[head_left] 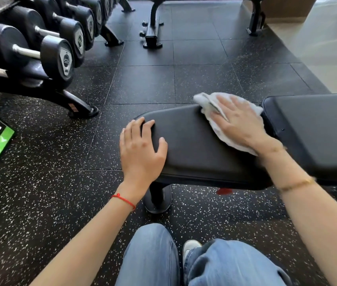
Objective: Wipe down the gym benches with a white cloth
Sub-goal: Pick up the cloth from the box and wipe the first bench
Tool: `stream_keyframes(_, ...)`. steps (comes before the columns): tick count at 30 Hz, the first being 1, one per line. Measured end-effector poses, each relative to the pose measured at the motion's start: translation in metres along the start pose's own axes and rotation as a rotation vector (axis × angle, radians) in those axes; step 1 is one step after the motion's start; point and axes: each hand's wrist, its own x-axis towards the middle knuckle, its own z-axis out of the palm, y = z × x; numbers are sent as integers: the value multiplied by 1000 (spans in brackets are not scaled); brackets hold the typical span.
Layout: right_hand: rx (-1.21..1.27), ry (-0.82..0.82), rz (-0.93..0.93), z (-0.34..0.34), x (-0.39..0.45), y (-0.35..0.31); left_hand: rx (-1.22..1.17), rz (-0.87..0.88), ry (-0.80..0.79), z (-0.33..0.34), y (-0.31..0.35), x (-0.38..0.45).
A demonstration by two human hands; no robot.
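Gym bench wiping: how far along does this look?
Nothing shows as finished; the black pads look alike. In hand: the right hand presses the white cloth on the seat pad at its far edge, while the left hand braces the pad's end. Left: the back pad.

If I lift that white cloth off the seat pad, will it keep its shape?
Probably not: the white cloth lies crumpled under the right hand, so it looks floppy and light. On the smooth seat pad it likely slides easily.

Cloth (221,124) on bench (194,145); dumbbells (56,52) far left, apparently racked.
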Motion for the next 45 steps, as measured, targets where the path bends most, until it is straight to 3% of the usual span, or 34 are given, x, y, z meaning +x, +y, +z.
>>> stream_keyframes(3,-17,-56,-21,9,16,-34,8,2,-2,1,0,0)
stream_keyframes(8,101,-11,-248,13,-72,-40,15,23,-12,1,-3,0)
stream_keyframes(13,70,6,-99,1,-53,10,8,19,5,0,-1,-1)
stream_keyframes(18,29,-53,5,3,-1,5,9,18,4,1,-1,0)
stream_keyframes(23,52,-33,-286,5,-84,-5,-18,25,4,2,-7,2)
stream_keyframes(26,-115,68,-397,9,-127,-1,-54,17,-2,0,-7,3)
stream_keyframes(33,-281,108,-428,28,-112,-66,-95,26,10,-2,-5,1)
stream_keyframes(38,-295,249,-377,26,-140,-16,-45,37,16,0,-7,0)
stream_keyframes(41,-272,212,-318,19,-145,-4,-26,34,15,2,-7,1)
stream_keyframes(45,-272,142,-319,26,-116,-52,-18,30,6,1,-5,1)
